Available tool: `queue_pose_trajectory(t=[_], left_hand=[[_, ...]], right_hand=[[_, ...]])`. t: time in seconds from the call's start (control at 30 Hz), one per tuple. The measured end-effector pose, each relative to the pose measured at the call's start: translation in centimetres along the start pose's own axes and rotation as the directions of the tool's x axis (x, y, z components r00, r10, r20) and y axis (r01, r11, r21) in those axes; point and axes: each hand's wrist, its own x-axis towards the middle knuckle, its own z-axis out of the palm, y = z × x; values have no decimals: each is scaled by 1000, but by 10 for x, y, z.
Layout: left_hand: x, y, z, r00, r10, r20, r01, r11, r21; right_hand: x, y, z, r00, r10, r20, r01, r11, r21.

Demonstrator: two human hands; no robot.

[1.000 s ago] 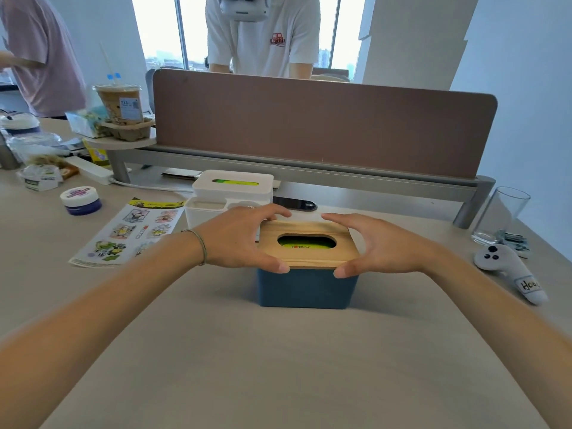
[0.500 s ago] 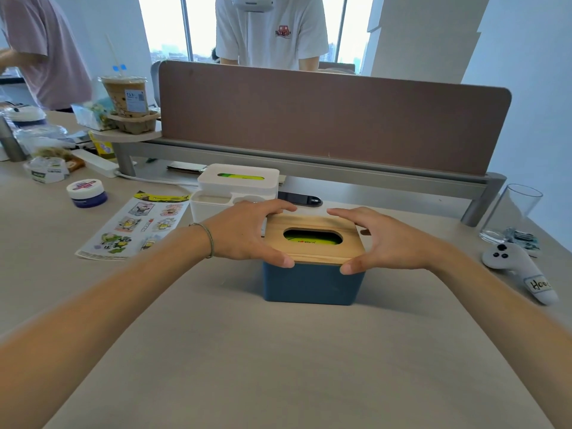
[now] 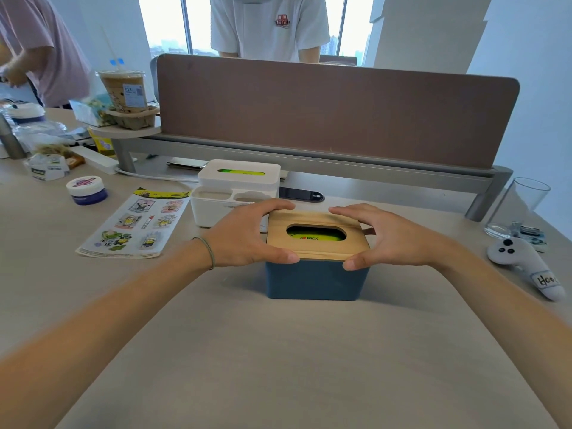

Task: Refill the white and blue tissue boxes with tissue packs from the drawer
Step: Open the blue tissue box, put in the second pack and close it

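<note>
The blue tissue box (image 3: 315, 280) stands at the middle of the desk under a wooden lid (image 3: 318, 248). A green tissue pack (image 3: 315, 238) shows through the lid's oval slot. My left hand (image 3: 244, 236) grips the lid's left side, thumb on the front edge and fingers over the back edge. My right hand (image 3: 393, 239) grips the right side the same way. Just behind stands the white tissue box (image 3: 238, 181), its lid on and a green pack (image 3: 244, 172) visible in its slot. No drawer is in view.
A sticker sheet (image 3: 136, 224) and a small jar (image 3: 87, 190) lie to the left. A glass (image 3: 520, 209) and a white controller (image 3: 526, 267) sit at the right. A brown divider (image 3: 325, 109) closes the back, with a person (image 3: 269, 26) behind it.
Both hands stay on the wooden lid of the blue box. Only the view has shifted a little.
</note>
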Motion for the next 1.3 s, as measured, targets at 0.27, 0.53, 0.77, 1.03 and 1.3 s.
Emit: queue_pose_trajectory(t=[0.27, 0.53, 0.77, 1.03, 1.3], left_hand=[[2, 3, 4, 1000, 11, 6, -11, 1000, -24], [-3, 2, 12, 995, -64, 72, 74, 987, -146], [15, 38, 30, 979, -198, 49, 187, 967, 175], [19, 38, 37, 975, -208, 74, 159, 894, 418], [-6, 34, 56, 853, -473, -220, 237, 727, -644]], right_hand=[[0, 0, 3, 1000, -17, -16, 17, 1000, 3], [0, -2, 12, 1000, 22, 6, -22, 999, 46], [-5, -5, 12, 997, 57, 47, -60, 996, 60], [-11, -4, 25, 995, 56, 78, -66, 990, 122], [-33, -12, 69, 915, 256, -312, -2, 777, 629]])
